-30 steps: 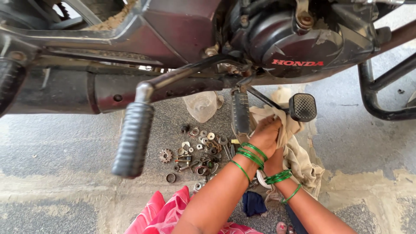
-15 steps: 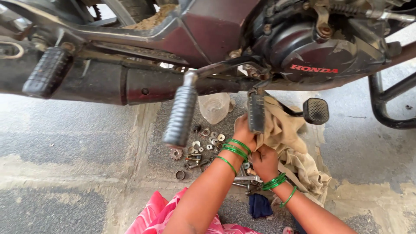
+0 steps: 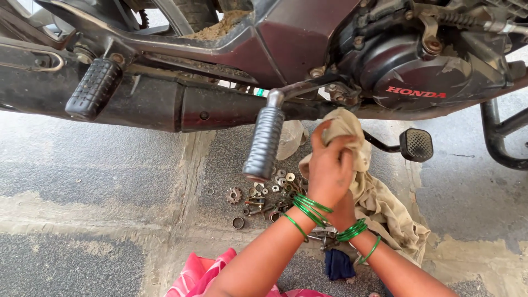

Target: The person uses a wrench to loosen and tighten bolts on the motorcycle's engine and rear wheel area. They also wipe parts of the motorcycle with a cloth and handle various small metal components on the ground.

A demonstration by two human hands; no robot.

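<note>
Left hand (image 3: 328,168) higher on rag (image 3: 379,203) now

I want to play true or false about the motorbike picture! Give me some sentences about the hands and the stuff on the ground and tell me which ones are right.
1. The left hand grips a beige rag. True.
2. Both wrists wear red bangles. False: the bangles are green.
3. Small metal parts, among them a little sprocket, lie on the ground under the motorbike. True.
4. The rag lies folded on the bike's seat. False: it is bunched in the hands, its end trailing on the ground.
5. The ribbed footpeg hangs to the left of the hands. True.
</note>
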